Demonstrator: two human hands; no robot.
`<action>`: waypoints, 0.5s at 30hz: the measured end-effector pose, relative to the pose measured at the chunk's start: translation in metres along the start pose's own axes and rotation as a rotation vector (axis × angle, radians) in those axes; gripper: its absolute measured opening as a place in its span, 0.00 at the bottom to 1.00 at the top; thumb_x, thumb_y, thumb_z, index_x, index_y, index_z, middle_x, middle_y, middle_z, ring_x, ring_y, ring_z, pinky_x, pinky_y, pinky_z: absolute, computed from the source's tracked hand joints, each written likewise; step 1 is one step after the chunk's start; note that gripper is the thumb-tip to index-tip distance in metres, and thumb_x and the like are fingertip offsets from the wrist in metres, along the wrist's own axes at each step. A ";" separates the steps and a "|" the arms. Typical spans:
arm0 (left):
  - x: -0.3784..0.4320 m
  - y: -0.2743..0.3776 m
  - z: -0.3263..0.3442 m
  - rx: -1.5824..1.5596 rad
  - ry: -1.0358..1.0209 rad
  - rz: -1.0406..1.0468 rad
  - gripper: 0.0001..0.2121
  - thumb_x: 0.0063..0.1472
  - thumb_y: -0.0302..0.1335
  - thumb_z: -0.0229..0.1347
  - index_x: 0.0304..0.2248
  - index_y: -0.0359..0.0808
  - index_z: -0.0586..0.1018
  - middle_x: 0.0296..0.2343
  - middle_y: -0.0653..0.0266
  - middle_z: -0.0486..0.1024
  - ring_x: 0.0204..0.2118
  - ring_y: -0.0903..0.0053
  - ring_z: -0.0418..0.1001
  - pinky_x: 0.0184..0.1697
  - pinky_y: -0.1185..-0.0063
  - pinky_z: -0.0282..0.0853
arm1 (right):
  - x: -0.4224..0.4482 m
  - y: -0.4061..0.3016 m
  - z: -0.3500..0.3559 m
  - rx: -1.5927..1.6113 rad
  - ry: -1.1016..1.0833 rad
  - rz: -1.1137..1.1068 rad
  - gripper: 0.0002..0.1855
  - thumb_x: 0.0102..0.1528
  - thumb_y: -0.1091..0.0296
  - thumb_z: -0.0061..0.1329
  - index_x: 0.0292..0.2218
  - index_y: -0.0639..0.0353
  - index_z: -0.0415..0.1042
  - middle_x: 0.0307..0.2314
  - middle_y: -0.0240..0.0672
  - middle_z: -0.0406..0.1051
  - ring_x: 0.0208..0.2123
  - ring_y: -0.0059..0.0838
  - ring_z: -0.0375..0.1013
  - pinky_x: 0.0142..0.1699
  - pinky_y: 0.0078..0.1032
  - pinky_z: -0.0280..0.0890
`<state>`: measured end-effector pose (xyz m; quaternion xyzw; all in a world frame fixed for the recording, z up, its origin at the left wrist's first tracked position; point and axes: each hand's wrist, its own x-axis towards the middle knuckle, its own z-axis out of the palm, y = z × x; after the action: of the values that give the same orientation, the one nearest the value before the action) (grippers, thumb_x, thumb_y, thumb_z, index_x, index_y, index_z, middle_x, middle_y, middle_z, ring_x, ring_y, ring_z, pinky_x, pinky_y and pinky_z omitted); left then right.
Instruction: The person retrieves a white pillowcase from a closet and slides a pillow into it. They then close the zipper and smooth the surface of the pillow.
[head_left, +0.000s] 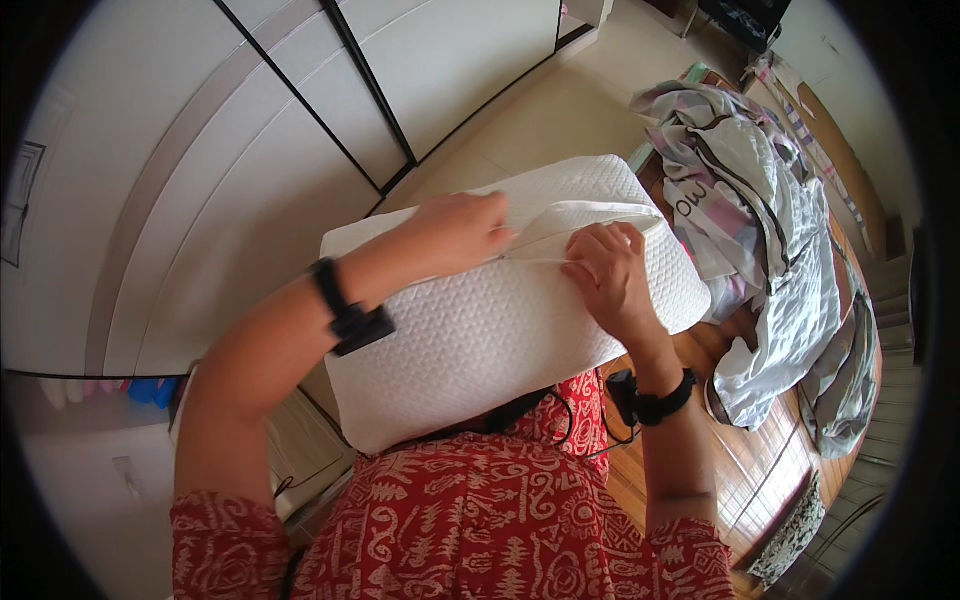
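Observation:
A white pillow in a quilted, textured cover (450, 360) lies across my front at waist height. A zipper runs lengthwise along its upper side, and the cover gapes on the right, where a smooth pale lining (547, 238) shows. My left hand (459, 231), blurred by motion, has its fingers closed at the zipper line near the middle; the slider itself is hidden. Fingers of my right hand (609, 276) are curled over the near edge of the gap and grip the cover there. Each wrist carries a black strap with a small device.
White wardrobe doors (480, 82) with dark frames stand ahead and to the left. Crumpled bedding (795, 292) lies at right on a glossy wooden surface (750, 465). Below it rests a black-and-white patterned item (787, 532). Pale floor tiles (510, 142) show beyond the pillow.

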<state>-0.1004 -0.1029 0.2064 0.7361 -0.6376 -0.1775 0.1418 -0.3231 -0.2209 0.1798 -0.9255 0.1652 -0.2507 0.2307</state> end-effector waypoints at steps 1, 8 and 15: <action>0.018 0.003 0.012 0.042 0.026 0.042 0.11 0.64 0.36 0.53 0.33 0.35 0.71 0.25 0.54 0.75 0.29 0.57 0.75 0.31 0.66 0.67 | -0.002 -0.002 0.004 0.036 0.057 -0.034 0.06 0.49 0.73 0.56 0.29 0.58 0.71 0.28 0.33 0.70 0.37 0.38 0.71 0.55 0.42 0.57; 0.055 0.016 0.018 -0.251 -0.343 0.119 0.13 0.65 0.36 0.52 0.33 0.32 0.73 0.29 0.53 0.77 0.36 0.70 0.76 0.38 0.71 0.69 | -0.002 -0.048 -0.013 0.135 0.240 -0.126 0.08 0.47 0.77 0.57 0.29 0.60 0.70 0.28 0.38 0.69 0.34 0.40 0.71 0.47 0.37 0.66; 0.015 0.005 0.050 -1.106 -0.467 -0.075 0.11 0.69 0.27 0.46 0.46 0.31 0.75 0.38 0.69 0.75 0.41 0.84 0.69 0.47 0.81 0.67 | -0.005 -0.017 0.041 0.283 0.395 0.147 0.08 0.47 0.78 0.58 0.29 0.60 0.72 0.30 0.37 0.70 0.32 0.42 0.71 0.38 0.33 0.67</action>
<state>-0.1248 -0.1176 0.1626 0.5168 -0.4386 -0.6447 0.3535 -0.3019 -0.1903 0.1549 -0.8024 0.2372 -0.4301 0.3389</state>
